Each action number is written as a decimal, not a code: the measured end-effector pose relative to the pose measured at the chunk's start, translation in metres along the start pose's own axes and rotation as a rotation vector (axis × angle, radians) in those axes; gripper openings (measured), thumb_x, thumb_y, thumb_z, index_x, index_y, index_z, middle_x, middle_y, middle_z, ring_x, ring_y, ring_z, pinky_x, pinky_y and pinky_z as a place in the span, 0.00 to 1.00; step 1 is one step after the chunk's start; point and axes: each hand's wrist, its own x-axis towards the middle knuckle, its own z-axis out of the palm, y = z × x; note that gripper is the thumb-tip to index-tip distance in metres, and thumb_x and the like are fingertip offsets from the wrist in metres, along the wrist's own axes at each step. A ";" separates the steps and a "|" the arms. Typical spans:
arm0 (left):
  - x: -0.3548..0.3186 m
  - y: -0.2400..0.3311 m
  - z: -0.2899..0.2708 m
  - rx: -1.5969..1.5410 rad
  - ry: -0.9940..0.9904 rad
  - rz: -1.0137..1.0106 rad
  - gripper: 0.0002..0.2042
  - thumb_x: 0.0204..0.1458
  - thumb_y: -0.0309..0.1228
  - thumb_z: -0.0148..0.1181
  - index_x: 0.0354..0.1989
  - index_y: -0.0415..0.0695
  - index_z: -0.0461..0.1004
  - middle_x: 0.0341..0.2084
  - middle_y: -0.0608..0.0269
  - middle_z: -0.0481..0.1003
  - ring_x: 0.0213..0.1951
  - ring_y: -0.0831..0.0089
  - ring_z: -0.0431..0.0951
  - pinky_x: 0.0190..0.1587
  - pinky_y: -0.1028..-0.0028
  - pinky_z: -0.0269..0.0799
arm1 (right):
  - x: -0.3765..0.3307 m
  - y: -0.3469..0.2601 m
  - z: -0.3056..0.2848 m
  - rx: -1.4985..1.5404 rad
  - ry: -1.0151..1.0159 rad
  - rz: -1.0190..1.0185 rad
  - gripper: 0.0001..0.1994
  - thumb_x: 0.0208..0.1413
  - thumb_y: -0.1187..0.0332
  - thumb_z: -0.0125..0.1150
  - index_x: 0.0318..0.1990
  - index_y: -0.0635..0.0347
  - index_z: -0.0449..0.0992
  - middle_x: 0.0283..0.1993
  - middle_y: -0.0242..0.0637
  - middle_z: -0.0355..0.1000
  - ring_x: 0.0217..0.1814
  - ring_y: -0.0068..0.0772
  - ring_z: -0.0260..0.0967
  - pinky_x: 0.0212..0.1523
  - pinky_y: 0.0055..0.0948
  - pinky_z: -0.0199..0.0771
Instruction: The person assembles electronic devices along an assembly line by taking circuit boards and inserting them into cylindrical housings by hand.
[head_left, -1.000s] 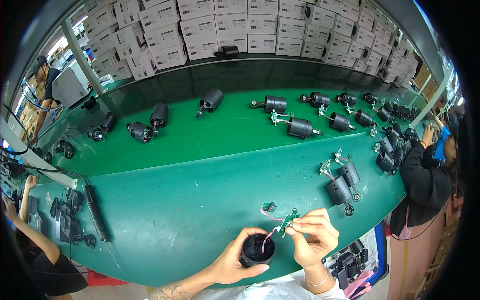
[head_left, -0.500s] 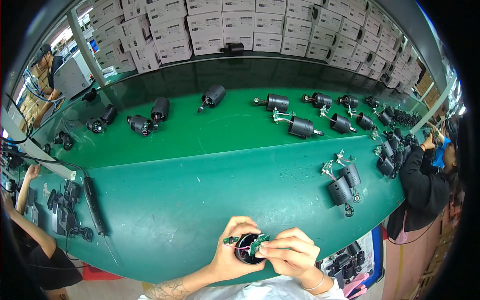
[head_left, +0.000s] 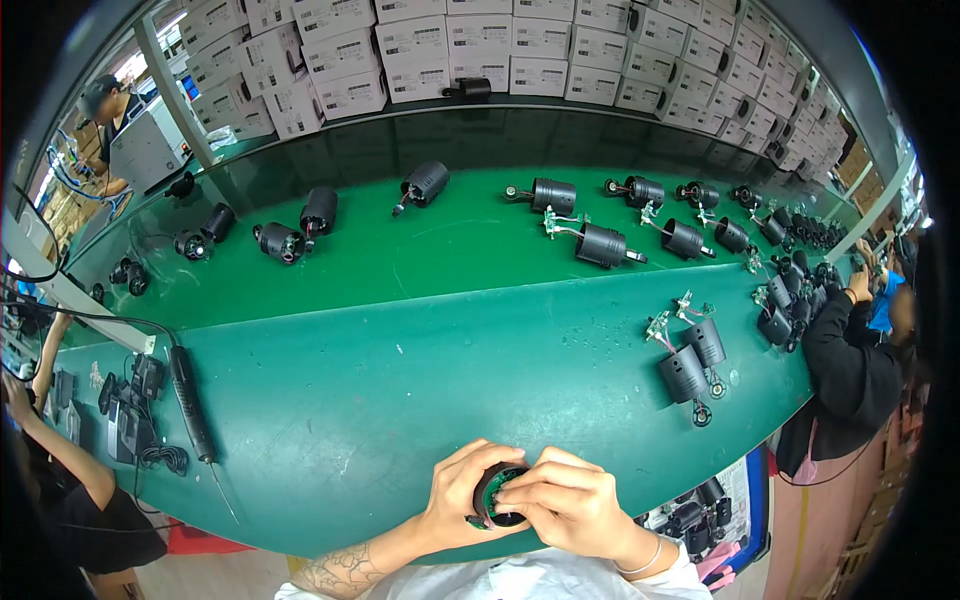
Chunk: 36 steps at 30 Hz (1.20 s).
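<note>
My left hand (head_left: 452, 502) is wrapped round a black cylindrical housing (head_left: 511, 520), its open mouth facing up above the near edge of the bench. Inside that mouth sits a green circuit board (head_left: 489, 490), gripped by the bent fingers of my right hand (head_left: 572, 505). A small dark part with a green edge (head_left: 477, 522) hangs over the housing's lower left rim. My right fingers cover much of the board, and the housing's lower body is hidden by my left hand.
Two black housings (head_left: 683, 374) with boards on wires lie at right on the green bench (head_left: 400, 400). A black electric screwdriver (head_left: 190, 402) rests at left. More housings (head_left: 602, 244) line the back strip. A co-worker (head_left: 850, 350) works at right; another person's arm (head_left: 65, 450) reaches in at left.
The circuit board has gone from above the housing's mouth down into it, with my right fingers following. The small part has shifted from the upper left of the rim to the lower left.
</note>
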 end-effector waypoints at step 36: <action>-0.001 -0.003 -0.001 -0.110 -0.146 -0.120 0.40 0.26 0.23 0.71 0.58 0.40 0.66 0.34 0.60 0.78 0.31 0.68 0.76 0.36 0.72 0.72 | -0.021 0.008 0.016 -0.176 0.210 -0.135 0.09 0.37 0.84 0.66 0.27 0.60 0.83 0.28 0.34 0.78 0.22 0.25 0.63 0.25 0.19 0.68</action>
